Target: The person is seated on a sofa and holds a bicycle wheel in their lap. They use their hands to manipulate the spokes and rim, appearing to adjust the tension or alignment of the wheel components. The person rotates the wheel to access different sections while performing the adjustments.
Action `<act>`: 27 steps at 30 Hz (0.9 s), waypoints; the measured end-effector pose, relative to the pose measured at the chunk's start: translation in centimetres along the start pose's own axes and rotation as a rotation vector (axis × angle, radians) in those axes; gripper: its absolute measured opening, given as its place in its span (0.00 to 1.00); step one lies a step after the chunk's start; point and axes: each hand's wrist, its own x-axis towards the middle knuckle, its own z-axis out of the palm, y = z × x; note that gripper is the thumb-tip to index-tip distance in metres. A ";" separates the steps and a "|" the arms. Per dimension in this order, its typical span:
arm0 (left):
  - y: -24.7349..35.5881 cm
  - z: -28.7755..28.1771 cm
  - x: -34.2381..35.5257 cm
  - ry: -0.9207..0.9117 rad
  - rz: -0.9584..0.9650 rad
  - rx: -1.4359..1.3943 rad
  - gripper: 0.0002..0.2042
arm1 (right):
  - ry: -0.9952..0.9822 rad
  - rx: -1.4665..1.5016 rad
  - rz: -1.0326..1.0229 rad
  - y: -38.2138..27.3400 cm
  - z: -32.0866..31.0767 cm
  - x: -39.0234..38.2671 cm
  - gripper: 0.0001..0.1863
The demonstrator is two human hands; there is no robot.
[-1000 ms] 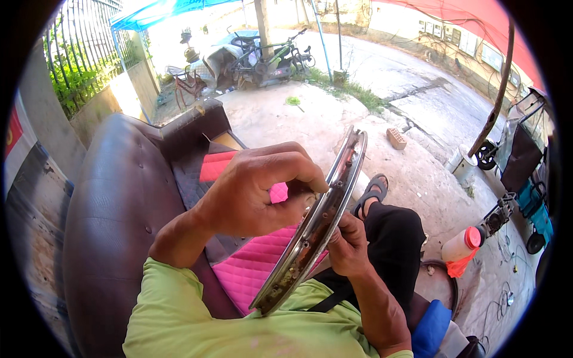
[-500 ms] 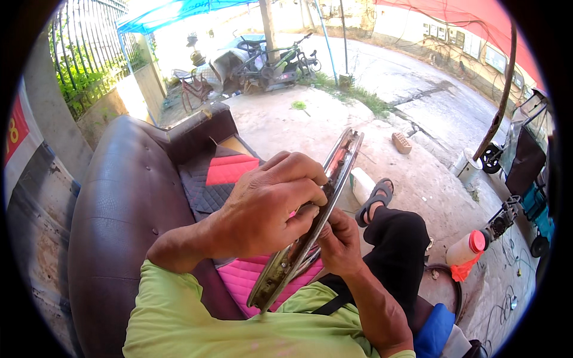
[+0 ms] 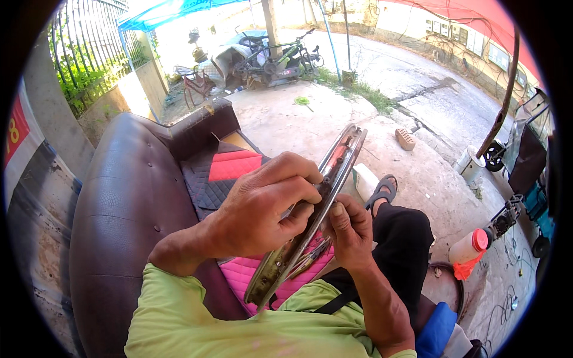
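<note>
A narrow metal bicycle wheel rim (image 3: 267, 284) slants up in front of me, seen nearly edge-on, its lower end near my lap. Several thin spokes (image 3: 310, 258) show beside its inner side. My left hand (image 3: 262, 206) is closed, its curled fingertips pinching at the rim's hollow outer face; what they hold, if anything, is hidden. Across the rim, my right hand (image 3: 352, 232) has thumb and forefinger pressed together close to the inner edge. Whatever sits in that pinch is too small to make out.
A brown sofa (image 3: 122, 221) with a pink quilted cover (image 3: 239, 268) lies at left. On the concrete are a brick (image 3: 404, 139), a white container (image 3: 365, 182), a red-lidded jar (image 3: 468, 246) and loose cables (image 3: 507, 304). Bicycles (image 3: 280, 56) stand farther off.
My right hand has moved up and slightly right, and its thumb now shows beside the rim. More spokes are visible below it. My left hand stays at the rim.
</note>
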 end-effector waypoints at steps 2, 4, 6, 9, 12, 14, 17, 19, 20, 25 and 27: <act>-0.1 0.0 -0.1 -0.005 -0.004 0.007 0.11 | 0.082 0.004 -0.031 -0.4 0.2 -0.1 0.15; 0.0 -0.2 -0.1 -0.002 -0.007 0.015 0.11 | 0.085 -0.006 -0.083 -0.5 0.4 -0.5 0.16; -0.1 -0.2 0.0 0.001 -0.007 0.007 0.11 | 0.089 0.003 -0.140 -0.3 1.0 -0.7 0.17; -0.1 -0.3 -0.2 -0.006 -0.010 -0.020 0.12 | 0.084 0.017 -0.110 0.2 1.5 -0.5 0.19; 0.2 -0.3 -0.5 -0.012 0.005 -0.019 0.12 | 0.083 0.036 -0.106 0.7 2.1 0.0 0.17; 0.3 -0.2 -0.6 -0.001 0.041 0.010 0.12 | 0.082 -0.006 -0.128 0.9 2.5 0.2 0.15; 0.3 -0.2 -0.8 0.029 0.061 0.052 0.12 | 0.092 -0.056 -0.146 0.9 2.8 0.6 0.12; 0.2 -0.3 -0.9 0.027 0.060 0.075 0.12 | 0.107 -0.034 -0.129 0.9 3.1 0.9 0.11; 0.2 -0.4 -0.9 0.026 0.061 0.087 0.12 | 0.115 -0.024 -0.122 0.8 3.2 1.1 0.11; 0.2 -0.9 -0.9 0.007 0.071 0.136 0.12 | 0.057 0.061 -0.085 1.0 2.9 1.7 0.11; 0.2 -1.0 -1.1 0.006 0.054 0.115 0.12 | 0.050 0.077 -0.077 1.2 2.8 1.7 0.11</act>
